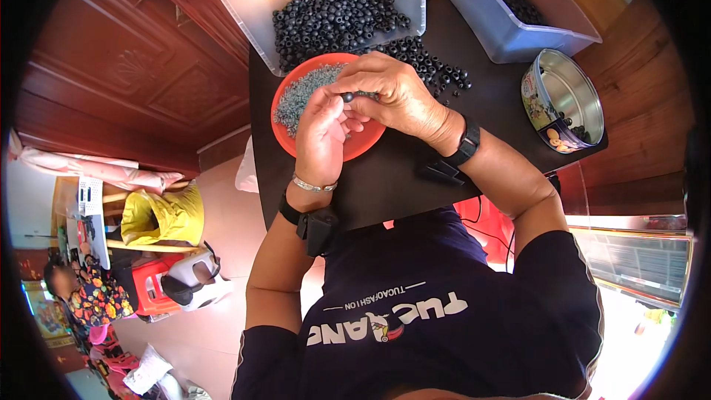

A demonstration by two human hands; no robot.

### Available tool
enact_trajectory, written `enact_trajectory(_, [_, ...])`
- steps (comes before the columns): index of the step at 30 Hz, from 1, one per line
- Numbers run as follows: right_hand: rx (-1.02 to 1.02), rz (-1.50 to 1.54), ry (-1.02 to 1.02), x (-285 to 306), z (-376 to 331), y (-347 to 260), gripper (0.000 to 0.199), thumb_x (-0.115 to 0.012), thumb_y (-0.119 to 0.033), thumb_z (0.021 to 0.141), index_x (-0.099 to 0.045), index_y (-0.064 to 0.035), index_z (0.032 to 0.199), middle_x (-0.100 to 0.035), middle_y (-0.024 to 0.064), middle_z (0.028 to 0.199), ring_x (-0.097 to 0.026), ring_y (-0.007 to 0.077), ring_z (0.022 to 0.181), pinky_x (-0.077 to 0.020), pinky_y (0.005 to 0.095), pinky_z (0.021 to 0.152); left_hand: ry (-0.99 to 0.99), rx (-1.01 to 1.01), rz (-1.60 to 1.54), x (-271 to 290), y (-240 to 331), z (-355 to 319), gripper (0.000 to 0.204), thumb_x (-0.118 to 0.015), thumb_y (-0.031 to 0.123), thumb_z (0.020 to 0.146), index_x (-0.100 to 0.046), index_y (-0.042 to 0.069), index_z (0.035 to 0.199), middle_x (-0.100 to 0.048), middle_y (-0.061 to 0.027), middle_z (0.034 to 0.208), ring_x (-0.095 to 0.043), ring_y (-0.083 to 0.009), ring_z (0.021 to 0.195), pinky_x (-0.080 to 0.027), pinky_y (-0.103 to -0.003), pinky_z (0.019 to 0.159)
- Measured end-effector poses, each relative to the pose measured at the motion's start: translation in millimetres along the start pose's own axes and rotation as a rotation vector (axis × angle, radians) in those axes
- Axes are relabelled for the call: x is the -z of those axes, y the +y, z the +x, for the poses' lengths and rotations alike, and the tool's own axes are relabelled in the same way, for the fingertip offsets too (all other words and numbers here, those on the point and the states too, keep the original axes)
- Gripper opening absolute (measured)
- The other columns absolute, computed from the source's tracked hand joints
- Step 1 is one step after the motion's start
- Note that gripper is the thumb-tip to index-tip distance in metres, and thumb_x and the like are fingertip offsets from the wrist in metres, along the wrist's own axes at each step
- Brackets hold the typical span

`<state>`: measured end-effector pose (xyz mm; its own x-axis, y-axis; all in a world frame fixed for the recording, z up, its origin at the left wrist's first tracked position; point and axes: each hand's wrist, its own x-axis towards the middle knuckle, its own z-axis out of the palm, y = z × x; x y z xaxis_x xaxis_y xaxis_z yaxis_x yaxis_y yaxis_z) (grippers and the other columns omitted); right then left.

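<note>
My left hand (322, 133) and my right hand (400, 96) meet over an orange bowl (363, 150). Between their fingertips sits a round black bead (347, 97), pinched by the left thumb and fingers. The right fingers are bent in against it, and more dark shapes show under them, too covered to name. Small grey-blue pieces (300, 100) fill much of the bowl; their exact kind is too small to make out.
Behind the bowl, a clear plastic bin (237, 4) lies tipped, black beads (337, 22) spilling onto the dark table (489, 96). At right stand another plastic bin (511, 37) and a round tin (563, 100), both with some beads. Far left, a person (92, 289) is near a red stool (152, 281).
</note>
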<state>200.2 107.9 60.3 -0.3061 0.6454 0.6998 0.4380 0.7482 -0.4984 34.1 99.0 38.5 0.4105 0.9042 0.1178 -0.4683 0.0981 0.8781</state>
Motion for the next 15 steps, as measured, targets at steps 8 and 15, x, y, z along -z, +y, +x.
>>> enact_trajectory(8, [0.007, 0.095, -0.053, -1, 0, -3, 0.033, -0.072, -0.007, 0.075, -0.069, -0.0112, 0.107, -0.066, 0.0087, 0.101, -0.062, 0.0282, 0.097, -0.0503, 0.0378, 0.086, 0.043, -0.011, -0.075, 3, 3, 0, 0.023, -0.047, 0.023, 0.095, -0.052, 0.004, 0.107, -0.060, -0.0055, 0.093, -0.058, -0.0146, 0.079, -0.045, -0.027, 0.072])
enact_trajectory(15, [0.055, 0.194, -0.042, 1, 1, -3, 0.023, -0.070, -0.008, 0.080, -0.067, -0.0067, 0.102, -0.066, 0.0075, 0.101, -0.062, 0.0271, 0.098, -0.0485, 0.0372, 0.086, -0.027, 0.026, -0.241, 7, 0, -1, 0.023, -0.045, 0.023, 0.095, -0.051, 0.004, 0.106, -0.059, -0.0066, 0.092, -0.058, -0.0176, 0.078, -0.046, -0.031, 0.073])
